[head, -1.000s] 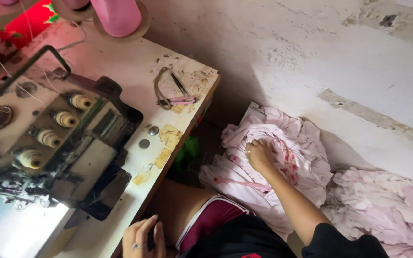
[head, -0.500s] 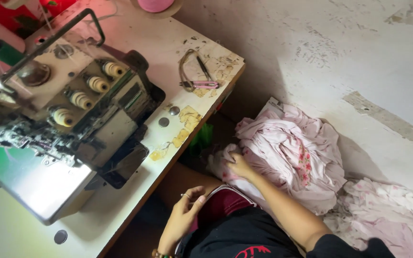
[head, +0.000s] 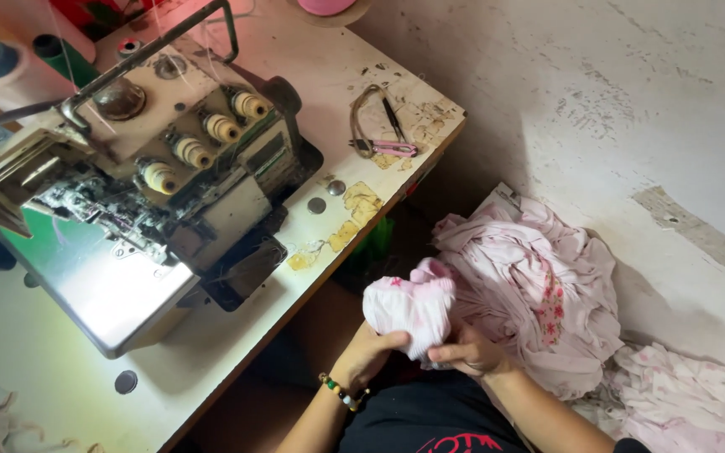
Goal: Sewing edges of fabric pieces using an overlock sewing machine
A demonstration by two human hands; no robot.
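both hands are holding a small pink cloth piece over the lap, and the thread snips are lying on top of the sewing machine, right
Not quite. Both the left hand and the right hand do hold the small pink cloth piece over the lap, but the thread snips lie on the worn white table, near its far corner, beside the sewing machine, not on top of it. The head view shows this.

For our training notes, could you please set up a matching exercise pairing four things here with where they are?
1. small pink garment
2. thread snips
3. sewing machine
4. heap of pink cloth

A. near the table's far right corner
B. on the floor beside the table
C. held in both hands
D. on the table's left part

Pairs: 1-C, 2-A, 3-D, 4-B
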